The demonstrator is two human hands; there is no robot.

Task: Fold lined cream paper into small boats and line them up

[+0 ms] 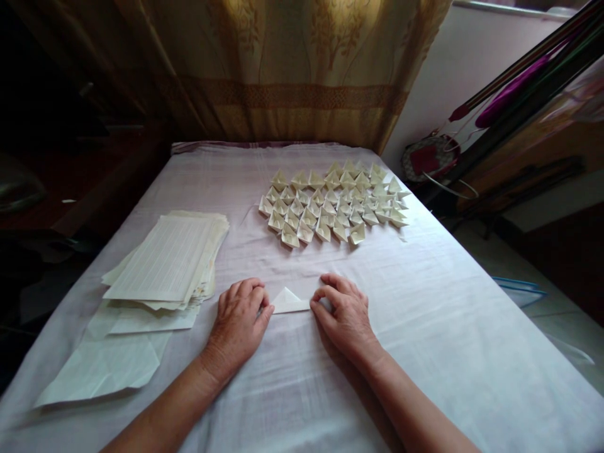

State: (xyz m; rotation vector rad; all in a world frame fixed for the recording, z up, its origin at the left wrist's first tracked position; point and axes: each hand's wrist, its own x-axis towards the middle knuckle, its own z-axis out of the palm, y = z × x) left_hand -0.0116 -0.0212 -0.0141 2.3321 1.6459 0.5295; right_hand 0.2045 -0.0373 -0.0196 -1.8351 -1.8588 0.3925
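Between my hands lies a small folded paper (289, 303), with a triangular peak pointing away from me and a straight band along its near edge. My left hand (242, 314) pinches its left end between thumb and fingers. At the right end, my right hand (343, 309) grips the band the same way. The paper rests on or just above the white sheet; which of the two I cannot tell. Farther off, several folded paper boats (325, 204) stand close together in rows.
A stack of lined paper sheets (160, 258) lies to the left, with loose sheets (108, 365) fanned out under it. The bed sheet (448, 340) covers the whole surface. A curtain (283, 69) hangs at the far edge, and a bag (430, 156) hangs at the right.
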